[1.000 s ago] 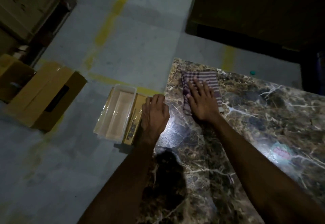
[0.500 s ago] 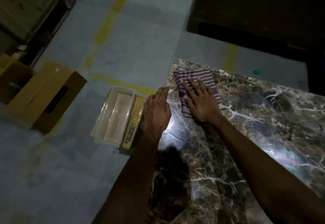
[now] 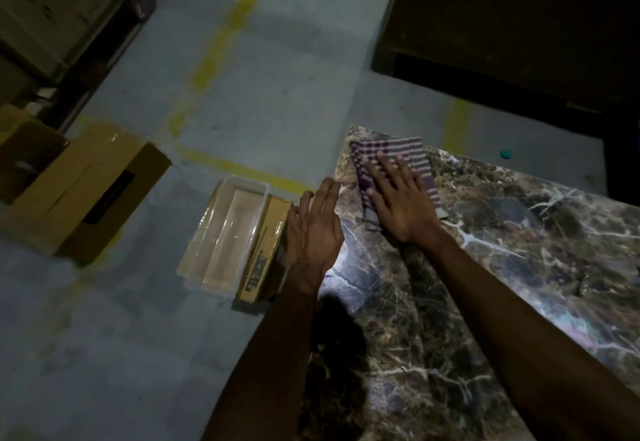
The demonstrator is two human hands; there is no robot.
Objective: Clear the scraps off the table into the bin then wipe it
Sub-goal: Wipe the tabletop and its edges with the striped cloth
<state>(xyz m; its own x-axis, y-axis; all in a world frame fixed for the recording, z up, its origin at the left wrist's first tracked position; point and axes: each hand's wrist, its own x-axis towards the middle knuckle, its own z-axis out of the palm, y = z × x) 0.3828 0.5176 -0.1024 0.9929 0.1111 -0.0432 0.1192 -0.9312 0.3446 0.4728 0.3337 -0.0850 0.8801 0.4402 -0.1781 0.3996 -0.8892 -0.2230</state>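
A striped purple and white cloth (image 3: 405,151) lies at the far left corner of the dark marble table (image 3: 519,267). My right hand (image 3: 398,201) presses flat on the cloth with fingers spread. My left hand (image 3: 315,229) rests flat at the table's left edge, fingers together and extended, holding nothing. On the floor just left of the table stands a cardboard box lined with clear plastic, the bin (image 3: 228,236). I see no scraps on the table.
A larger closed cardboard box (image 3: 86,195) lies on the grey floor further left. Stacked boxes (image 3: 59,8) stand at the top left. Yellow lines (image 3: 221,42) mark the floor. A dark piece of furniture (image 3: 519,25) fills the top right. A small teal cap (image 3: 506,153) lies beyond the table.
My right hand has slid the cloth up toward the far left corner. My left hand has unfolded from a loose fist to flat fingers at the table's edge.
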